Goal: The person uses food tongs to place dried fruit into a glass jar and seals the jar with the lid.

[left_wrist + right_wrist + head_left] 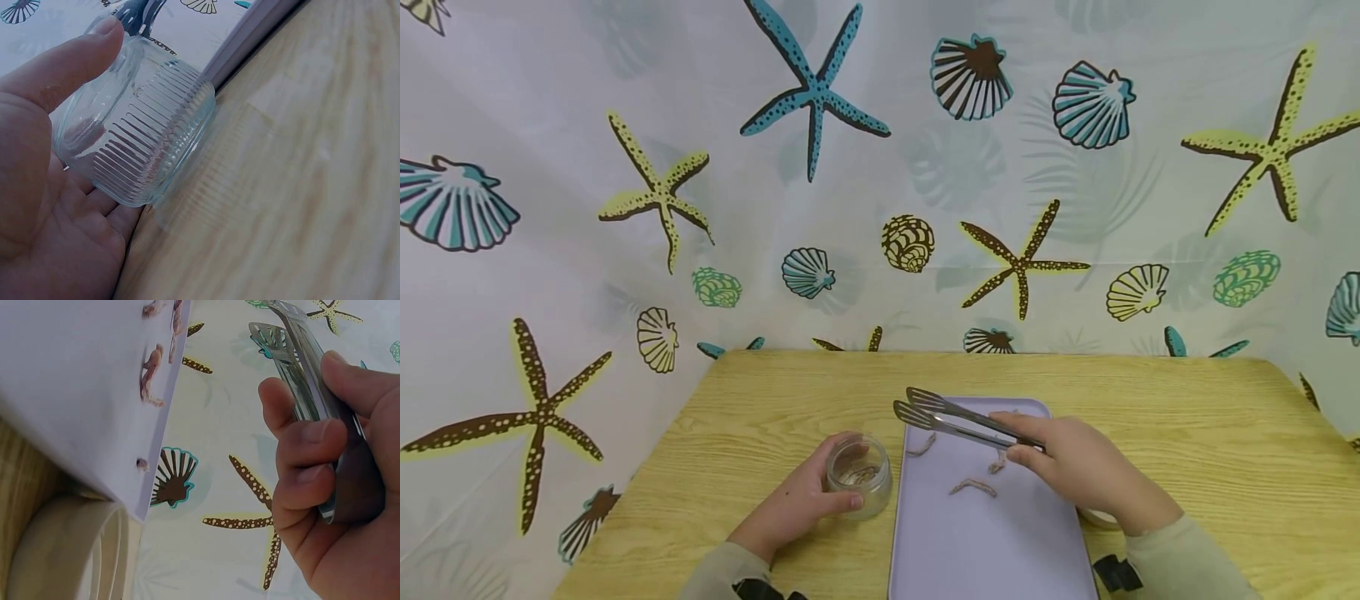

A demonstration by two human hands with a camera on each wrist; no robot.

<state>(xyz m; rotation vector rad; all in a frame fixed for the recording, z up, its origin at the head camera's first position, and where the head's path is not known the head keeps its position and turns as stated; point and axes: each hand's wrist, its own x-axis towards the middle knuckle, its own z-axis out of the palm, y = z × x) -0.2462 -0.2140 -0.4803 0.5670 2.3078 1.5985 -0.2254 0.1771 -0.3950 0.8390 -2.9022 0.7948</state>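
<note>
My left hand (801, 496) holds a clear glass jar (874, 497) around its side, the thumb across the near side. The jar has ribbed walls (147, 134) and stands upright on the table; a little brownish matter shows inside it. In my right hand (1078, 462) are metal tongs (962, 421) with slotted ends, pointing left over the tray's far part. The slotted ends are apart, with nothing between them. On the lilac tray (985, 546) lie several thin, twisted brownish strips (973, 486), also seen in the right wrist view (152, 375).
The wood-grain table (797, 392) carries everything. A round pale container (1099, 518) stands right of the tray, mostly hidden beneath the right forearm; its curved wall (56, 550) shows in the right wrist view. A curtain (865, 183) with starfish and shells hangs behind the table.
</note>
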